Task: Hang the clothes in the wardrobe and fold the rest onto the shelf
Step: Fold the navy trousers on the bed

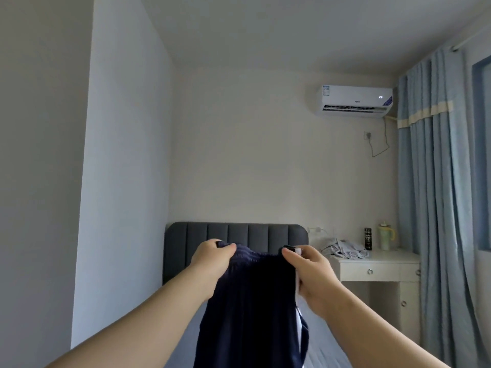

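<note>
My left hand [212, 258] and right hand [308, 272] each pinch the top edge of a navy garment [252, 301], which hangs above the bed before the headboard [233, 232]. I judge the task is at an early stage: no wardrobe or shelf shows. A grey heap [345, 249] lies on the table [372, 272]; nothing blocks me.

item: navy garment [252, 301], dark fabric, white trim along its right edge
grip: left hand [212, 264] and right hand [310, 272] pinched its top corners
pose: hung straight down, top edge spread between the hands
position: was held in mid-air, before the grey headboard [186, 240]
</note>
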{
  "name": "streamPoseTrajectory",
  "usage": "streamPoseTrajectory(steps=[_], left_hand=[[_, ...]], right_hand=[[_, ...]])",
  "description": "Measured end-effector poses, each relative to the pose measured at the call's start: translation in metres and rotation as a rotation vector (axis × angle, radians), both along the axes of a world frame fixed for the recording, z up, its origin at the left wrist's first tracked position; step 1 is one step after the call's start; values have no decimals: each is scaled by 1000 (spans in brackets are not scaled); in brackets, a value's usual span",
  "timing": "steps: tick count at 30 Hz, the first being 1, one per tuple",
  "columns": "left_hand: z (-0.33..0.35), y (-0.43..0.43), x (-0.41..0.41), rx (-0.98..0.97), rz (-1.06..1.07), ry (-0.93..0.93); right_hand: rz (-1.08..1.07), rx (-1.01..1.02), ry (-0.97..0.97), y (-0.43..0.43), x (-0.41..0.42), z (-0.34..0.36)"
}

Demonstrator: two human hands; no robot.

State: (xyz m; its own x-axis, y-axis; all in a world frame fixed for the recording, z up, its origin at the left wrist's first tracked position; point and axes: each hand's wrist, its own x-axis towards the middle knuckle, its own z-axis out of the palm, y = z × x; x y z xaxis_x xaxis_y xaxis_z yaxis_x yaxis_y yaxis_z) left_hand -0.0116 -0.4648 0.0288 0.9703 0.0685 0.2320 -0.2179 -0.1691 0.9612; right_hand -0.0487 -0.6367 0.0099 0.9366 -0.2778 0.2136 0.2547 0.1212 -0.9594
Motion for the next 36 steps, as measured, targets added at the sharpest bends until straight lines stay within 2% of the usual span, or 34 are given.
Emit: streamPoseTrajectory(steps=[3, 9, 15, 17, 21, 23, 26, 28, 33, 36], left_hand=[[2, -10, -8, 104, 10, -108], [3, -15, -17, 203, -32, -140], [5, -5, -23, 79, -386, -32], [4, -4, -24, 150, -385, -79], [-1, -4, -20, 215, -245, -169], [-3, -2, -17, 204, -240, -219], [-2, 2, -15, 136, -200, -244], [-1, 6, -14, 109, -223, -240], [9, 12, -8, -161, -267, -145], [20, 18, -3, -109, -248, -166]], right_hand=[[104, -16, -18, 20, -2, 5], [238, 23, -40, 35, -7, 9], [379, 209, -2, 34, -12, 13], [385, 193, -14, 35, -10, 12], [416, 130, -2, 37, -13, 12], [360, 38, 1, 38, -15, 13], [41, -205, -37, 37, -14, 14], [-81, -295, -24, 32, -9, 10], [134, -142, 94, 26, -4, 3], [121, -192, 67, 27, -3, 10]])
